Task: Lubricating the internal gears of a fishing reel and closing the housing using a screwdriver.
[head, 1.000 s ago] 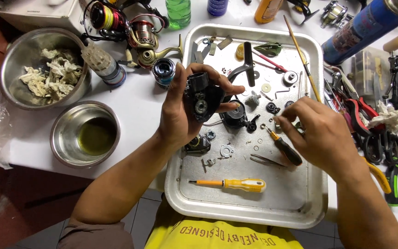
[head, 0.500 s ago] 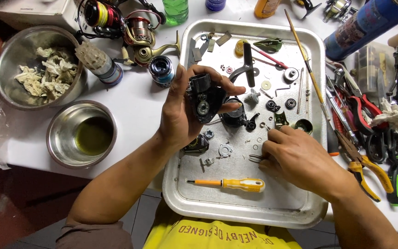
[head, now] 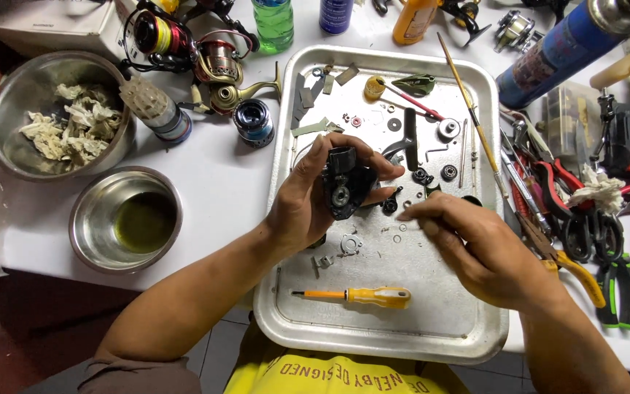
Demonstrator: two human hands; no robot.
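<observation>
Below me, metal tray (head: 475,321) on the white table, my left hand (head: 304,204) wrapped around the black reel body (head: 345,184) above the tray's middle, my right hand (head: 475,244) just beside it, fingertips pinched together, yellow-handled screwdriver (head: 362,295) nearer me, small washers (head: 395,124) scattered.

Head view, bright and even; light comes from overhead, diffuse. Shadows soft and short: a faint one lies under the left hand (head: 308,208) on the metal tray (head: 432,332), another under the right hand (head: 475,244). Mild glare on the tray's rim and on the rims of the two steel bowls (head: 82,211); white table (head: 220,182) near overexposed, not clipped. Centre sharp; small parts on the tray readable. Right fingertips slightly motion-blurred. Wide-angle bending at the edges: tray sides bow outward. Lower-left floor dim.
</observation>
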